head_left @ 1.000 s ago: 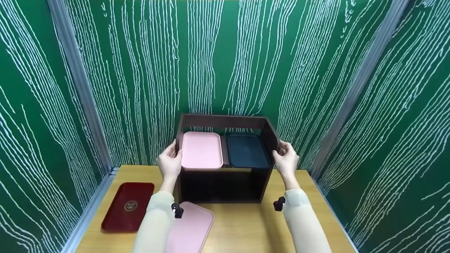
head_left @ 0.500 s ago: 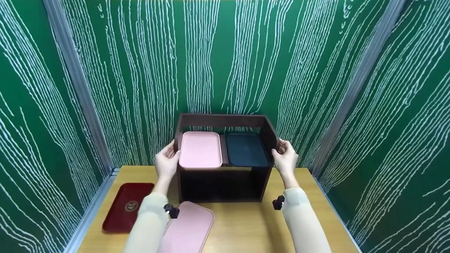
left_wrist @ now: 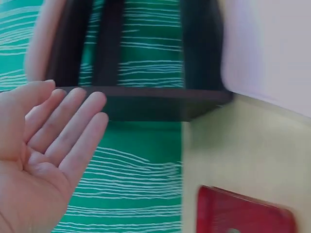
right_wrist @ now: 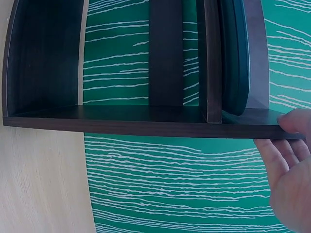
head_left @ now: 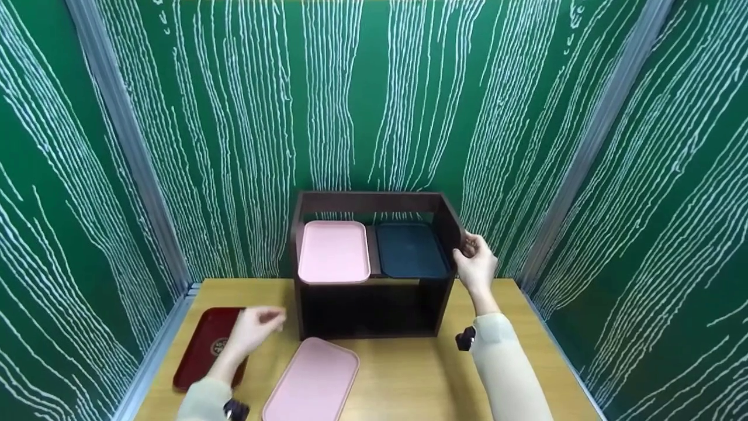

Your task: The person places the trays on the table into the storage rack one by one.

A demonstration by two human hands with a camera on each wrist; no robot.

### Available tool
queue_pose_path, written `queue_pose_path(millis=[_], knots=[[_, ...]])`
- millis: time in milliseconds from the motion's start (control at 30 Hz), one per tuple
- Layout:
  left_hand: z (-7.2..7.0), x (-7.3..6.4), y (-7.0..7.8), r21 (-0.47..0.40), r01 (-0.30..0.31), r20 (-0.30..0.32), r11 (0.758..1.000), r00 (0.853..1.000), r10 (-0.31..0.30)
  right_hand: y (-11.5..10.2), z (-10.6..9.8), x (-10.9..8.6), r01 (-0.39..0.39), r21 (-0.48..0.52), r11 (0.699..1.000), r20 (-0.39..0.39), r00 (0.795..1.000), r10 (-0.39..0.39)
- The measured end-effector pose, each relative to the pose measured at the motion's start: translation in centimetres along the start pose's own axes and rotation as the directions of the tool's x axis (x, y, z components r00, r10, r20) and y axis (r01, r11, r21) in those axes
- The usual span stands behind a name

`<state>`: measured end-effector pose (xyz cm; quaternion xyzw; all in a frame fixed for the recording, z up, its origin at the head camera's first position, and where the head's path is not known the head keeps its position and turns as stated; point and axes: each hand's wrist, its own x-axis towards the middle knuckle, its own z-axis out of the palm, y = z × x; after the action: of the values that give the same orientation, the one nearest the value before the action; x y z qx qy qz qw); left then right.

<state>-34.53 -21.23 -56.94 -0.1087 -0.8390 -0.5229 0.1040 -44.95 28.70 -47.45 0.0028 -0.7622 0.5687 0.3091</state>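
Note:
A dark brown wooden shelf (head_left: 371, 202) stands on the table, with a pink tray (head_left: 334, 251) and a dark blue tray (head_left: 411, 250) side by side on its upper level. My right hand (head_left: 478, 266) grips the shelf's right side panel; in the right wrist view the thumb lies on one face of the panel and the fingers on the other. Away from the shelf, my left hand (head_left: 252, 330) is in the air near a dark red tray (head_left: 198, 354), partly covering it in the head view. Its fingers look relaxed and hold nothing in the left wrist view.
Another pink tray (head_left: 315, 380) lies at an angle on the wooden table (head_left: 409, 374), in front of the shelf. Green walls with white wavy lines (head_left: 333, 117) and grey metal posts (head_left: 125, 117) surround the table.
My left hand has let go of the shelf's left side and moved down and left towards the red tray. The right hand keeps its grip; the shelf stays almost in place.

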Motion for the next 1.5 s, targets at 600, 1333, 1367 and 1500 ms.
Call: queue_pose_path(millis=[600, 1333, 1367, 1500], knots=[[1.7, -9.8, -9.1, -0.013, 0.136, 0.145, 0.991, 0.98, -0.133, -0.5, -0.3, 0.1, -0.029, -0.062, 0.998, -0.007, 1.0, 0.028], [3.4, -11.8, -10.9, -0.145, 0.247, 0.145, 0.958, 0.963, -0.226, -0.3, 0.1, -0.2, -0.028, -0.067, 0.997, -0.003, 1.0, 0.028], [3.5, -11.7, -10.8, -0.142, 0.248, 0.141, 0.958, 0.963, -0.228, -0.4, 0.1, -0.2, -0.027, -0.067, 0.997, -0.006, 1.0, 0.027], [3.8, -11.7, -10.5, -0.111, 0.242, 0.131, 0.964, 0.965, -0.227, -0.4, 0.0, -0.3, -0.033, -0.028, 0.999, -0.005, 0.999, 0.032]])
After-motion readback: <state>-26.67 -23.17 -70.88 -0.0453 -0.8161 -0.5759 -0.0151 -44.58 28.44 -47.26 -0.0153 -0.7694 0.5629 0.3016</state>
